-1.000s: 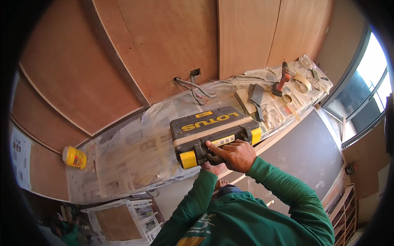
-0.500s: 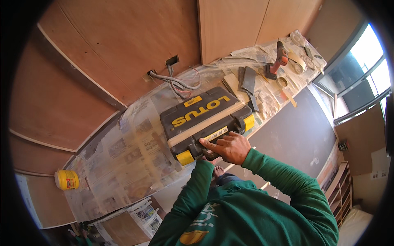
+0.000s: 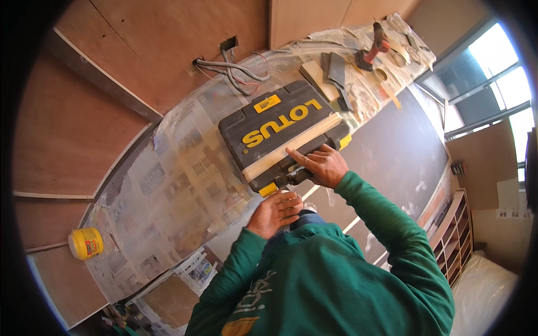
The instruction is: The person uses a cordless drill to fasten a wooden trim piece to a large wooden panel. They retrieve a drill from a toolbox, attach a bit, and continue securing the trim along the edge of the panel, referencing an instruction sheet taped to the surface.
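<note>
A dark grey plastic tool case (image 3: pixel 269 130) with yellow lettering and yellow latches lies on the newspaper-covered surface, its handle side toward me. A pale wooden strip (image 3: pixel 263 163) runs lengthwise across the lid near that side. My right hand (image 3: pixel 328 167) is closed at the case's handle side, with one finger stretched out to the strip's edge; its other fingers are partly hidden. Just below the left yellow latch (image 3: pixel 269 189) is my left hand (image 3: pixel 274 213), fingers extended and apart from the thumb, with nothing seen in it.
Cables (image 3: pixel 230 68) stick out of a wall cutout behind the case. Beyond its right end lie wood offcuts (image 3: pixel 319 78), a dark flat piece (image 3: pixel 336 70), a cordless drill (image 3: pixel 374 49) and a tape roll (image 3: pixel 380 74). A yellow tub (image 3: pixel 87 243) stands at the far left.
My left hand has come out from beneath the case's front and now shows opened. The right hand stays at the case, its outstretched finger now at the strip. The view has shifted.
</note>
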A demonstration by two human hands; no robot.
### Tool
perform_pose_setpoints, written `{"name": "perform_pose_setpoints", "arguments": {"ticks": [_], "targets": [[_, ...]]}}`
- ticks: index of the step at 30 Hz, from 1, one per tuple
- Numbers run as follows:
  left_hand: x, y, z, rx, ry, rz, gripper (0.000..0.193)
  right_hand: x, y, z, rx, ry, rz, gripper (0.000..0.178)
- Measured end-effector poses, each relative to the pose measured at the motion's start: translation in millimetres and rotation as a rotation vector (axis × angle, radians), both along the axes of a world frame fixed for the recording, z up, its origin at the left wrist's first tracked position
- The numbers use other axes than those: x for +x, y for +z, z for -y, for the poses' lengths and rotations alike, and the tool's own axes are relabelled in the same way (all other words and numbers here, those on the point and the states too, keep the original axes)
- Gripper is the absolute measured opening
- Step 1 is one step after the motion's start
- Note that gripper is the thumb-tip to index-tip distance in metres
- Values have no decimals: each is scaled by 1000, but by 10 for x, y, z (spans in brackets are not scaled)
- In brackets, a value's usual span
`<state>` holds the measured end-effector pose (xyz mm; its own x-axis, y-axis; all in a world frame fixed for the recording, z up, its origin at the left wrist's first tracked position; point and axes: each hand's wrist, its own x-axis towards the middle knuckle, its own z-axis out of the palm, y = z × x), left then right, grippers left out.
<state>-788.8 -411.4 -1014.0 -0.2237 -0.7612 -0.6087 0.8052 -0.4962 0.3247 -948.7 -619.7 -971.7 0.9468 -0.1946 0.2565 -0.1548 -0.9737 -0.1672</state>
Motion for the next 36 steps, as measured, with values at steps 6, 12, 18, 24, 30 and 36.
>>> {"name": "perform_pose_setpoints", "arguments": {"ticks": [6,12,18,24,30,36], "targets": [[327,360,-563,41,27,412,59,-161,-433,-215,17,-113,20,85],[102,62,-604,146,88,450,67,-182,-472,-388,16,-199,-7,92],[-173,-185,-423,110,282,439,65,-650,-528,-662,177,-165,188,69],[-321,-346,-327,55,485,282,72,-932,-788,-638,498,-496,298,52],[-390,-392,-232,209,630,268,67,-961,-967,54,2111,-884,974,65],[-486,-530,-194,253,719,290,69,-761,-983,290,2040,-891,863,60]]}}
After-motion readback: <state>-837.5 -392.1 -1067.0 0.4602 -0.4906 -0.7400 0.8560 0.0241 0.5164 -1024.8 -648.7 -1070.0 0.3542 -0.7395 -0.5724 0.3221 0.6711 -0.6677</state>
